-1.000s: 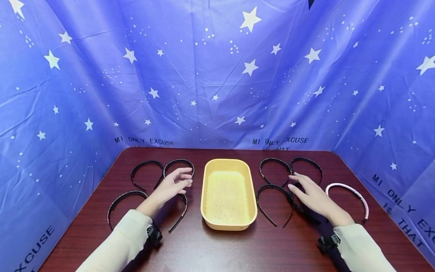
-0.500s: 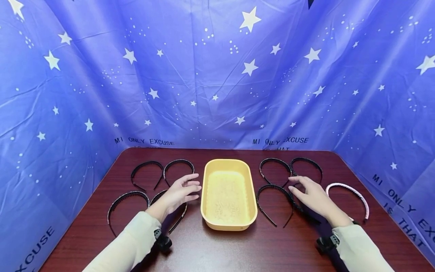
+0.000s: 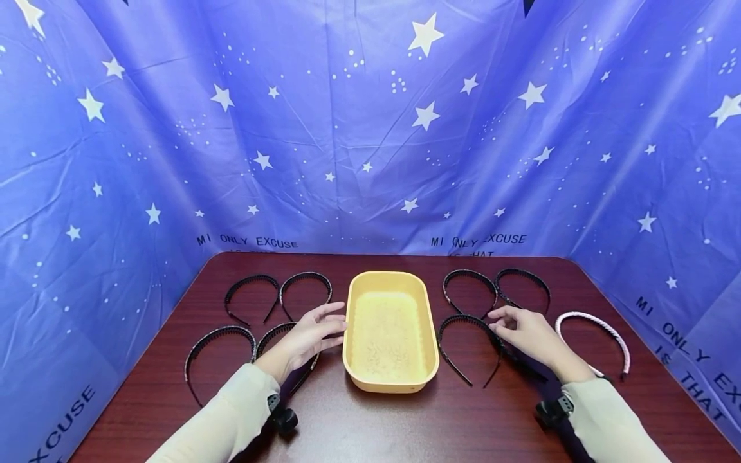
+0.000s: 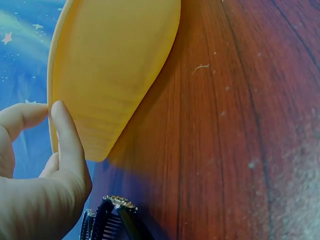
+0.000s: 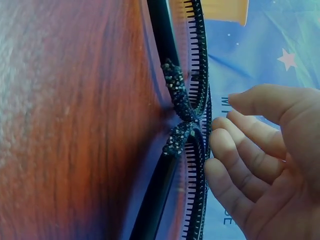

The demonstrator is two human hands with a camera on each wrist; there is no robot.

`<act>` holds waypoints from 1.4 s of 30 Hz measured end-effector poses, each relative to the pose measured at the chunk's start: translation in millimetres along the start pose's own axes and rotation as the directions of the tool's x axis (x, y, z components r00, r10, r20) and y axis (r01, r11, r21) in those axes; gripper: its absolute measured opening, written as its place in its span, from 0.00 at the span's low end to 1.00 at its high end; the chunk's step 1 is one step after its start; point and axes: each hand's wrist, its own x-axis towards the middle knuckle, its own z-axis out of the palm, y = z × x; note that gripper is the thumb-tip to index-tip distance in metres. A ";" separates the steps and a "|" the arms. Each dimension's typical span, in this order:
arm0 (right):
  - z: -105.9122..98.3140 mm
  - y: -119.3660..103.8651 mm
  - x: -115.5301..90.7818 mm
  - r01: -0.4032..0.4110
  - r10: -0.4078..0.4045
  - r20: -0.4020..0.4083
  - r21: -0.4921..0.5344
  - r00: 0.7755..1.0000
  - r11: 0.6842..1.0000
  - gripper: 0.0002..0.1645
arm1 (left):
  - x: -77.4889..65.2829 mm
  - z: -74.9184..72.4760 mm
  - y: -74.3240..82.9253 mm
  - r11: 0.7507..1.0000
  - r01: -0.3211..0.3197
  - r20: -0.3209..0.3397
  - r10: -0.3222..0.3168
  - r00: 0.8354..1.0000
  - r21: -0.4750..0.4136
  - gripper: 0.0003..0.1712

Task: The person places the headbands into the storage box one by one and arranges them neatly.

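My left hand (image 3: 307, 337) reaches in from the left with its fingertips at the left rim of a yellow plastic bin (image 3: 431, 360). In the left wrist view, fingertips meet the bin's rim and outer wall (image 4: 115, 55). My right hand (image 3: 529, 337) hovers beside black toothed headbands, fingers loosely bent and nothing held. One near headband (image 3: 463, 316) lies just left of it. The right wrist view shows glittery ends on a black headband (image 5: 175, 90) close to my fingers. Another dark headband is partly hidden under the right hand.
Left of the bin lie several black headbands, among them a far one (image 3: 307, 274) and a near one (image 3: 222, 328). Two more sit at the far right, including one (image 3: 523, 271). A pink-white headband (image 3: 581, 314) lies rightmost. A starry blue curtain (image 3: 370, 128) surrounds the brown table (image 3: 382, 427).
My left hand has moved right and nearer, from over the far-left headbands to the bin's left rim. My right hand has dipped slightly, its fingers drawn a little closer together.
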 end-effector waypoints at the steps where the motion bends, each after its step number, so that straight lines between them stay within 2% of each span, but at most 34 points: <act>1: 0.6 0.7 0.3 -0.007 0.007 0.005 0.000 1.000 1.000 0.11 | 0.0 0.3 -0.2 1.000 0.001 0.001 -0.001 1.000 -0.003 0.38; 18: 14.3 9.0 8.7 -0.086 0.089 0.026 -0.081 0.996 0.993 0.09 | -1.2 0.5 -2.2 1.000 0.010 0.031 -0.010 0.999 -0.024 0.38; 26: 16.0 9.5 9.0 -0.089 0.090 0.008 -0.103 0.996 0.991 0.08 | -0.3 0.5 -3.8 1.000 0.006 0.028 -0.006 1.000 -0.026 0.38; 34: 8.9 4.3 8.4 -0.102 0.103 0.014 -0.055 0.995 0.993 0.07 | -0.8 0.3 -3.7 1.000 0.001 0.019 0.000 1.000 -0.023 0.38; 42: 1.7 -0.2 9.0 -0.146 0.140 0.090 0.064 0.986 0.987 0.09 | 0.3 0.8 -4.1 1.000 -0.003 0.012 0.004 1.000 -0.025 0.37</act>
